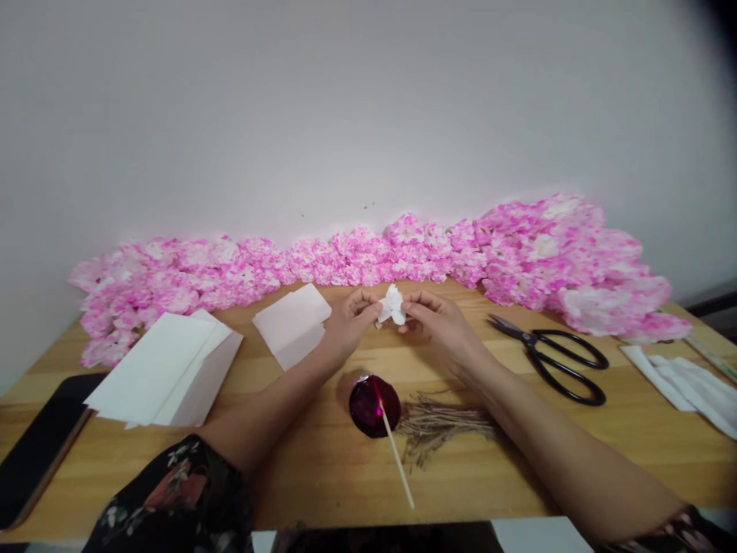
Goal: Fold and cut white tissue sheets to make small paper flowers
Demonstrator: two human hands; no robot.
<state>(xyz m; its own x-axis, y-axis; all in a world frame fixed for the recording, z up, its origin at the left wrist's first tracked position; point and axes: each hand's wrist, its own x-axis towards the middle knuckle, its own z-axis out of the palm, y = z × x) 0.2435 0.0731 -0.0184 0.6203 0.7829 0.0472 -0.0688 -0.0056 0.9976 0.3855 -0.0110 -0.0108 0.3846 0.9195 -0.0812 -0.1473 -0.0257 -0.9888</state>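
Observation:
A small white paper flower (392, 305) is held up between my two hands, above the middle of the wooden table. My left hand (355, 316) pinches its left edge between thumb and fingers. On the opposite edge, the thumb and fingers of my right hand (433, 316) are closed. Below the hands stands a round dish of dark magenta liquid (368, 407), with a thin wooden stick (398, 461) leaning out of it toward me. Brown twigs (446, 422) lie right of the dish, partly behind my right forearm.
Pink and white flowers (368, 257) line the wall. Paper stacks (166, 369) and smaller sheets (292, 322) lie left, beside a black phone (46, 445). Black-handled scissors (553, 353), folded white cloth (685, 384) and a ruler (714, 357) lie right.

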